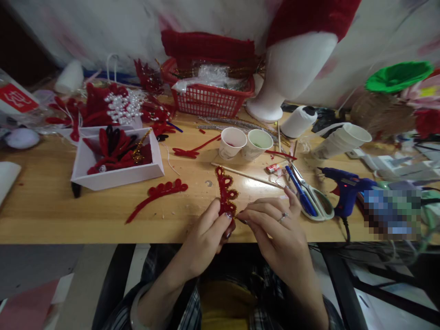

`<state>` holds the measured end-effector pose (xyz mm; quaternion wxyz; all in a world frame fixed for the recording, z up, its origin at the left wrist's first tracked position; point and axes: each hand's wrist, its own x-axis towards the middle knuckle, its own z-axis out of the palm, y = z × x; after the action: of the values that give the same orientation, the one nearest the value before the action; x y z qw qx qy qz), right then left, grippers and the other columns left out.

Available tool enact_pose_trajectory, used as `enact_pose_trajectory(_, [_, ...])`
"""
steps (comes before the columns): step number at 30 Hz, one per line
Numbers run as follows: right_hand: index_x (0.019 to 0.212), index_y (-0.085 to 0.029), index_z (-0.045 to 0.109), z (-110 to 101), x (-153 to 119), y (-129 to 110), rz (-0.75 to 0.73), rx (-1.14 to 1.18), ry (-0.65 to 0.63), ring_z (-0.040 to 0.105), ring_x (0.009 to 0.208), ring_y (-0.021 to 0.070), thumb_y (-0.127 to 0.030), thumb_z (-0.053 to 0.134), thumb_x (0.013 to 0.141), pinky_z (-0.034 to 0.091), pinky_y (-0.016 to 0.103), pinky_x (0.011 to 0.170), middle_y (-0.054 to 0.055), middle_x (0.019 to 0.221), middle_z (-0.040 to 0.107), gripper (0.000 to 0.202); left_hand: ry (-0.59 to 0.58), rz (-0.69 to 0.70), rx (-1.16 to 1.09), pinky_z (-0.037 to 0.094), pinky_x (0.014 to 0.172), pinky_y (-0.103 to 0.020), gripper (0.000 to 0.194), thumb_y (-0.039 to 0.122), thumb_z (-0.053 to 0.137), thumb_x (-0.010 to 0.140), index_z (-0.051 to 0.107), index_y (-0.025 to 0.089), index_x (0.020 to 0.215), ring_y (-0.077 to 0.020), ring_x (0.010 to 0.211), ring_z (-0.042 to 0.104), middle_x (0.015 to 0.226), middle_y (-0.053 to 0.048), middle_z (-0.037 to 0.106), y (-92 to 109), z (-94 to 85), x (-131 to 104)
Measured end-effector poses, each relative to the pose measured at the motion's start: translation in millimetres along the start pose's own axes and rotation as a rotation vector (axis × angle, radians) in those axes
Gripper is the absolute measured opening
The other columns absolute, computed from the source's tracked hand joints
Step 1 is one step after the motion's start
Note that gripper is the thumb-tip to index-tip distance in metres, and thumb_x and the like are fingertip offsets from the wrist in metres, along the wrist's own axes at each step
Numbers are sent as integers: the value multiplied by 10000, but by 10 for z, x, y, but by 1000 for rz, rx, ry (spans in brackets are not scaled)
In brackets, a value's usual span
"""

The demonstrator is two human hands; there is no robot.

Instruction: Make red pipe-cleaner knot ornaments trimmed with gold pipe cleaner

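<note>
Over the wooden table (103, 215), near its front edge, the left hand (209, 229) is gripping a fuzzy red scalloped strip (223, 192), while the right hand (275, 222) is pinching gold trim (235, 217) at the lower end. Left of them, a plain looped strip (167, 189) is lying ungilded. Up top, loops (236, 194) are already wearing gold; fingers are hiding the bottom, so I can't call it finished.

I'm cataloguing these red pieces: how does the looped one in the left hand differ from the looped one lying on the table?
The held piece has gold edging on its loops; the resting piece shows none. The left hand covers the held piece's lower end, whereas the resting piece, untouched, shows a long, loop-free tail. Both are red, with a row of loops.
</note>
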<state>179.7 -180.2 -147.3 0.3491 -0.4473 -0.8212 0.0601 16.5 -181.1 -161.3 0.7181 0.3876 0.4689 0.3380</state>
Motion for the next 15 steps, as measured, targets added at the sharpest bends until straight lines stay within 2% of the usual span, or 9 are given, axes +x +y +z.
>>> enact_pose_trajectory(6, [897,-223,652,0,6,-26,37,-9,-7,637,812,148,-27,582,894,175,538,1148,-41,819,708,208,46,58,131,309,506,-227,138,348,395,957,441,232,898,-100,574,354,729,47,485,-36,-13,-21])
enact_pose_trajectory(11, [907,-226,639,27,-8,-70,126,39,-40,648,755,129,-35,586,886,233,495,1116,-50,821,703,198,43,71,114,301,546,-254,60,294,393,953,424,243,951,-111,592,340,777,46,489,-92,-16,-36])
enact_pose_trajectory(15, [918,-219,629,56,-14,-76,145,55,-40,658,755,124,-38,576,898,236,501,1114,-48,827,703,189,75,103,188,304,556,-277,66,264,428,937,381,243,979,-129,578,362,707,58,468,-64,17,-44])
